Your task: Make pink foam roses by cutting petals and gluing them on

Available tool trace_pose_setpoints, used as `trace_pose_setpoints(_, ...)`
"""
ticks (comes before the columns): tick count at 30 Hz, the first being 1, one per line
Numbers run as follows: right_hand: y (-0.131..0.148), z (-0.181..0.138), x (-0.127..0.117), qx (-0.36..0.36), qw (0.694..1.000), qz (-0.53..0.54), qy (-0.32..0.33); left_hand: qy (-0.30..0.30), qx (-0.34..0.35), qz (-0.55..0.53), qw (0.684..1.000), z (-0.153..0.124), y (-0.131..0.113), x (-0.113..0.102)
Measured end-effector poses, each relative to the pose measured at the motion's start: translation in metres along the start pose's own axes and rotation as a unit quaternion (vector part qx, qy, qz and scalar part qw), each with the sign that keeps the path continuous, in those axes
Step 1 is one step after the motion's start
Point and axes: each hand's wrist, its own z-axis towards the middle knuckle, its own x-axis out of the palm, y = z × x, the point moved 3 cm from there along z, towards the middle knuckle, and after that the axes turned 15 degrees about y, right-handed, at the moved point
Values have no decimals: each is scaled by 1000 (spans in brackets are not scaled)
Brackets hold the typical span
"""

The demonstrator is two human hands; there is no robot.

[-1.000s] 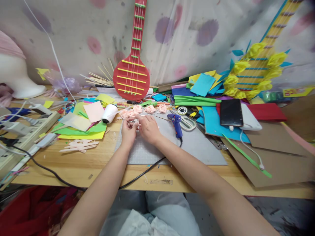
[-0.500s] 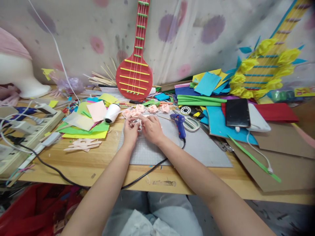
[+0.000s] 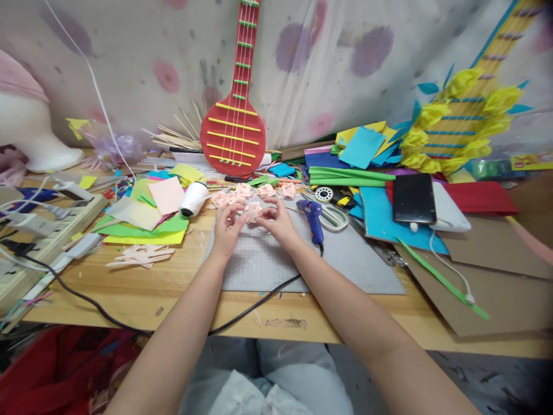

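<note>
Over the far part of a grey cutting mat (image 3: 345,259), my left hand (image 3: 225,229) and my right hand (image 3: 276,222) together pinch a small pale pink paper flower (image 3: 252,211). Both hands have their fingers closed on it. Just behind them lies a row of several finished pink paper flowers (image 3: 254,193). A blue glue gun (image 3: 313,218) lies on the mat right beside my right hand, its black cord (image 3: 254,302) running off the front edge. A pile of pink paper strips (image 3: 140,255) lies on the wood to the left.
A white thread cone (image 3: 192,199) and coloured paper sheets (image 3: 147,222) lie at left, beside a power strip (image 3: 47,230). A red cardboard guitar (image 3: 235,115) leans on the wall. A black phone (image 3: 412,197), coloured foam sheets (image 3: 358,155), scissors (image 3: 334,216) and brown cardboard (image 3: 484,288) fill the right.
My hands have shifted slightly away and right. The right hand has opened off the left hand's fingers, so the pink flower now shows between them.
</note>
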Motion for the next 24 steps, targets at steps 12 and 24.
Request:
trace_pose_setpoints(12, 4, 0, 2, 13, 996, -39, 75, 17, -32, -12, 999, 0, 8, 8)
trace_pose_setpoints(24, 19, -3, -3, -17, 960, -275, 42, 43, 24, 101, 994, -1, 7, 14)
